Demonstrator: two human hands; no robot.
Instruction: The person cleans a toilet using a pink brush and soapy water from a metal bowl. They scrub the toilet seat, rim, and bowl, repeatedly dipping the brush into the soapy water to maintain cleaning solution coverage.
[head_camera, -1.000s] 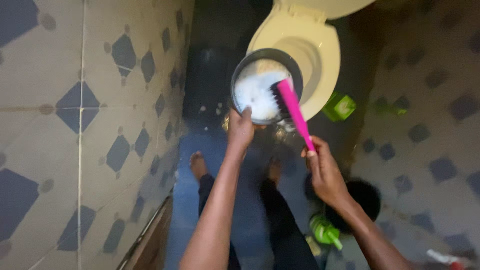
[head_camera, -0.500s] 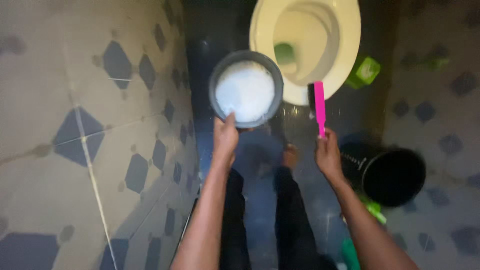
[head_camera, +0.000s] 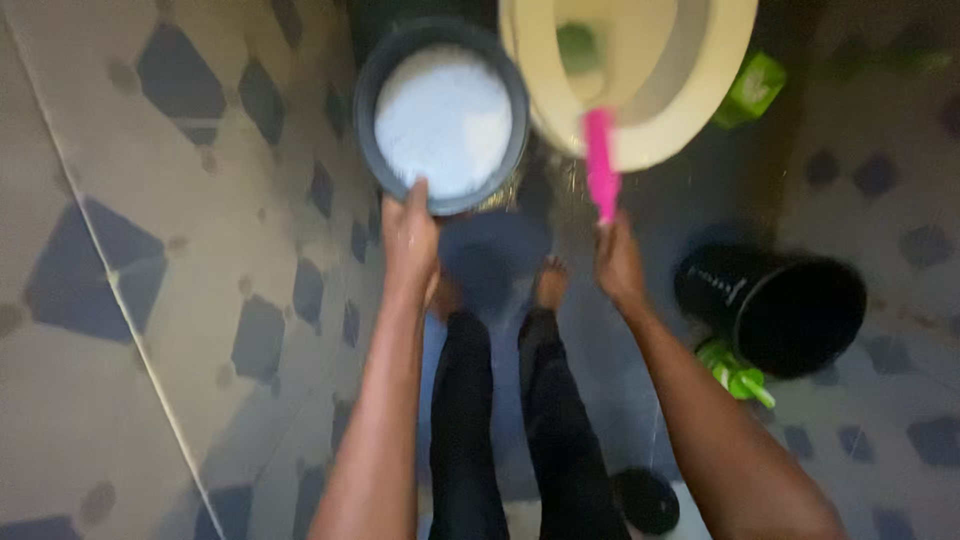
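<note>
My left hand (head_camera: 410, 235) grips the near rim of a dark bowl (head_camera: 442, 115) of white foam, held out ahead. My right hand (head_camera: 618, 262) is closed on a pink brush (head_camera: 600, 165), its far end over the toilet rim (head_camera: 650, 140); black bin (head_camera: 775, 310) just right of it.

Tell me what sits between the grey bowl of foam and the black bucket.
In the head view, between the grey bowl and the black bucket come the cream toilet rim, the pink brush and the right hand that grips it, over dark wet floor.
</note>
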